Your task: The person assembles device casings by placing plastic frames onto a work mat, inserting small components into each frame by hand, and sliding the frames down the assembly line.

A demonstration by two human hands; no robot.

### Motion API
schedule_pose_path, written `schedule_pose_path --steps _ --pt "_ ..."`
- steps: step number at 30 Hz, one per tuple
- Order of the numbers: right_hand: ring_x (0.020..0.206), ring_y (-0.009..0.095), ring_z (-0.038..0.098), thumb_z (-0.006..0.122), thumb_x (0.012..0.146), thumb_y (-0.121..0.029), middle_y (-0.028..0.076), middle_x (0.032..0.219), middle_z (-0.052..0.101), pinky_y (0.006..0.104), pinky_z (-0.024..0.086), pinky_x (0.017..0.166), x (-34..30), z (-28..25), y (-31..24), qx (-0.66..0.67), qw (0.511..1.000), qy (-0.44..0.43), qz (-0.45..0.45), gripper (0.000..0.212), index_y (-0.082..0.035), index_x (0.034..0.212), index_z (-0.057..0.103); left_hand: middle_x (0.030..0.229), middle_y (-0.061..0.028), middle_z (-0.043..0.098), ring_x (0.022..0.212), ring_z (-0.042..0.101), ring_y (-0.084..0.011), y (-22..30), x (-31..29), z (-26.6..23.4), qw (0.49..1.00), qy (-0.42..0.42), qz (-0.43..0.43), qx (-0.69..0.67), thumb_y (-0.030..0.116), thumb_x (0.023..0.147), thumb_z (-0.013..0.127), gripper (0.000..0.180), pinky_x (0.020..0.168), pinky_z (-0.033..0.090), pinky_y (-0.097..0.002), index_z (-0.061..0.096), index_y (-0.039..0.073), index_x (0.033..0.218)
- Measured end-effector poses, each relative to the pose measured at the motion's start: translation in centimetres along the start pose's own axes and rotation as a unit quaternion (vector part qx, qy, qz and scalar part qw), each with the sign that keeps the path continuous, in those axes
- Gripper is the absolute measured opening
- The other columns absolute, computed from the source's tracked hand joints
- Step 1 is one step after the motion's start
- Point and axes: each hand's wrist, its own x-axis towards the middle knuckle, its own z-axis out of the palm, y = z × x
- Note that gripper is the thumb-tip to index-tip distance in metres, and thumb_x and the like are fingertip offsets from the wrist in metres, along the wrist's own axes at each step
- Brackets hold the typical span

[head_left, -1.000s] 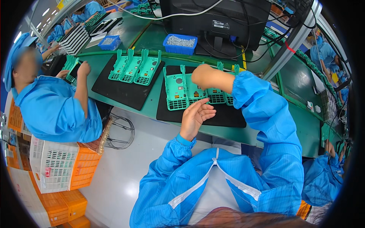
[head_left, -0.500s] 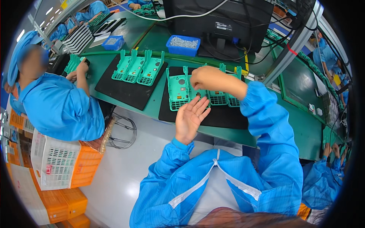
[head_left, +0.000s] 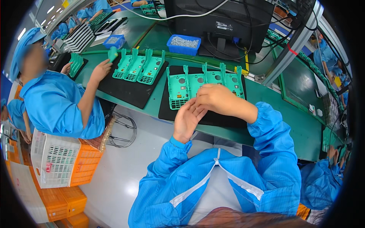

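Several green plastic housings [head_left: 178,90] stand side by side on a black mat [head_left: 165,111] in front of me. My left hand [head_left: 186,121] is held palm up at the mat's near edge, with its fingers loosely cupped and apart. Over its fingertips, my right hand [head_left: 218,99] has its fingers pinched together and pointing into the left palm. Whatever lies between those fingers or in the palm is too small or hidden to make out. The right hand covers the lower parts of the middle housings.
To the left, a co-worker's hand [head_left: 101,70] holds a small green piece by a second black mat [head_left: 131,93] bearing 3 green housings [head_left: 149,70]. Blue bins [head_left: 184,45] of small pale parts stand behind, beside a monitor [head_left: 218,26]. A metal post [head_left: 292,45] rises at right.
My right hand has come down from the housings to my left fingertips, and the left fingers have curled. The co-worker's hand has reached toward the second mat with a green piece.
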Motion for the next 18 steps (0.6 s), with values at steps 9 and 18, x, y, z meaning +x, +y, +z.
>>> schedule_pose_path --steps 9,18 --pt "0.079 0.024 0.058 0.071 0.068 -0.012 0.003 0.078 0.059 0.0363 0.048 0.068 0.4 0.1 -0.3 0.036 0.999 0.017 0.023 0.010 -0.009 0.075 0.065 0.093 -0.0064 0.059 0.086 0.059 -0.0169 -0.1 -0.7 -1.0 0.976 -0.015 0.075 0.204 0.018 0.097 0.047 0.017 0.079 0.047 -0.0303 0.053 0.004 0.104" --pt "0.075 0.024 0.056 0.068 0.069 -0.016 0.005 0.070 0.053 0.0371 0.047 0.064 4.3 -0.1 0.0 -0.148 0.989 -0.026 -0.016 0.008 -0.009 0.070 0.064 0.093 -0.0073 0.060 0.088 0.060 -0.0149 0.5 -0.9 -1.8 0.938 0.022 0.166 0.302 0.015 0.099 0.044 0.019 0.075 0.049 -0.0291 0.052 -0.001 0.107"
